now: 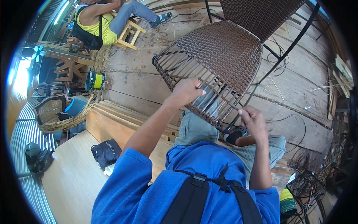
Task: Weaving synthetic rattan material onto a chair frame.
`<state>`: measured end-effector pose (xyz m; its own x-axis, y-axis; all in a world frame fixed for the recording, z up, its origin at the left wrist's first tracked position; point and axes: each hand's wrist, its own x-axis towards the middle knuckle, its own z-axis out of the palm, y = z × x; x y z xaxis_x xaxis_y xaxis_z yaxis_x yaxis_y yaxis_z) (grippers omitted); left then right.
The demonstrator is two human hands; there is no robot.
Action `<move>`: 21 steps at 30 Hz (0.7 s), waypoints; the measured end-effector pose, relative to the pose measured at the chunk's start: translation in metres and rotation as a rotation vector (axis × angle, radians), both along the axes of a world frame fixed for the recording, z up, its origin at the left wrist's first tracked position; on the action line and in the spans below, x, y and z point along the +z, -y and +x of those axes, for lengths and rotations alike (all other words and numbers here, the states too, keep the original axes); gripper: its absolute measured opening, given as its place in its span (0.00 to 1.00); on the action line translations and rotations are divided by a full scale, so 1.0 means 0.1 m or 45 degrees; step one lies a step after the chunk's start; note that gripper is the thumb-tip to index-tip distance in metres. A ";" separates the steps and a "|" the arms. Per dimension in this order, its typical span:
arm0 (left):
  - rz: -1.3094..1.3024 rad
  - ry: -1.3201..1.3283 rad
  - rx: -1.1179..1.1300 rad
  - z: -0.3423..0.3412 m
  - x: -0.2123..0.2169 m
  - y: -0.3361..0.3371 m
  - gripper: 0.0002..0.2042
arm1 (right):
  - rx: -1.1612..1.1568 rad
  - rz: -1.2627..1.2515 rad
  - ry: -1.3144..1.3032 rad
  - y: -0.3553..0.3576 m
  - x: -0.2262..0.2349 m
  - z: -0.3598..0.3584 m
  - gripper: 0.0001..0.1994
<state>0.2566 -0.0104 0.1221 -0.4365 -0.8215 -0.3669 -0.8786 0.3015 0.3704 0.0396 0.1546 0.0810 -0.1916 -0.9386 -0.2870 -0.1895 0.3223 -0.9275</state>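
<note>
A brown woven chair (223, 44) stands tilted before me, with its front seat edge close to my knees. Most of the seat is tightly woven; toward the front, long strands (214, 91) run side by side with gaps between them. My left hand (187, 92) is closed over these open strands, thumb and fingers pinched together, and what lies between them is hidden. At the right side of the seat, my right hand (253, 119) is closed on a thin dark strip that reaches to the seat edge.
A person in a yellow top (95, 26) sits on a wooden stool (128, 35) at the far left. Stacked boards (112, 115) and a black pouch (106, 152) lie to my left. Loose dark strands (304, 160) pile up at the right.
</note>
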 end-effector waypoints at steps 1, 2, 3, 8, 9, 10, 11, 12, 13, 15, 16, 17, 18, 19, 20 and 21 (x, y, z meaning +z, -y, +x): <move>-0.016 -0.080 -0.042 0.05 -0.01 0.05 0.13 | -0.014 0.024 0.030 0.05 0.02 0.05 0.12; -0.290 -0.061 -0.010 0.12 -0.06 0.02 0.12 | -0.009 0.020 0.028 0.04 0.01 0.06 0.12; -0.294 -0.064 -0.005 0.15 -0.12 0.06 0.12 | -0.026 -0.011 0.026 -0.01 -0.01 0.04 0.11; -0.185 -0.069 0.022 0.27 -0.18 0.23 0.12 | -0.021 0.031 0.178 -0.23 -0.04 -0.08 0.10; -0.179 -0.088 0.060 0.26 -0.18 0.22 0.13 | -0.014 0.034 0.142 -0.18 -0.04 -0.05 0.10; -0.172 -0.089 0.050 0.24 -0.15 0.24 0.13 | -0.032 0.027 0.083 -0.10 -0.03 0.03 0.10; -0.103 -0.115 0.003 0.22 -0.09 0.26 0.12 | -0.045 0.023 0.026 0.00 -0.03 0.09 0.10; -0.034 -0.142 -0.045 0.22 -0.06 0.27 0.12 | -0.016 0.023 -0.017 0.03 -0.07 0.12 0.10; -0.122 -0.268 -0.031 0.31 -0.08 0.25 0.12 | -0.014 0.018 -0.020 0.03 -0.09 0.13 0.10; -0.283 -0.136 -0.005 0.32 -0.10 0.36 0.12 | -0.042 0.006 0.036 -0.05 -0.14 0.11 0.10; -0.437 0.010 0.036 0.35 -0.08 0.38 0.12 | -0.005 0.062 0.041 -0.06 -0.07 0.07 0.11; -0.374 0.079 0.003 0.37 -0.07 0.41 0.13 | 0.010 0.061 0.042 -0.09 -0.03 0.06 0.11; -0.376 0.083 0.018 0.41 -0.09 0.45 0.13 | 0.011 0.069 0.108 -0.13 0.01 0.07 0.11; -0.355 0.075 -0.021 0.42 -0.13 0.50 0.11 | -0.002 0.079 0.166 -0.17 0.04 0.06 0.10; -0.335 0.069 -0.059 0.43 -0.16 0.55 0.10 | 0.004 0.092 0.137 -0.18 0.05 0.04 0.11; -0.336 0.064 -0.052 0.44 -0.17 0.59 0.10 | 0.010 0.091 0.130 -0.20 0.07 0.05 0.11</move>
<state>0.3009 -0.0693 0.1048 -0.4580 -0.8737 -0.1640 -0.8789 0.4175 0.2307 0.0444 0.1743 0.0884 -0.1508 -0.9164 -0.3708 -0.0977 0.3871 -0.9169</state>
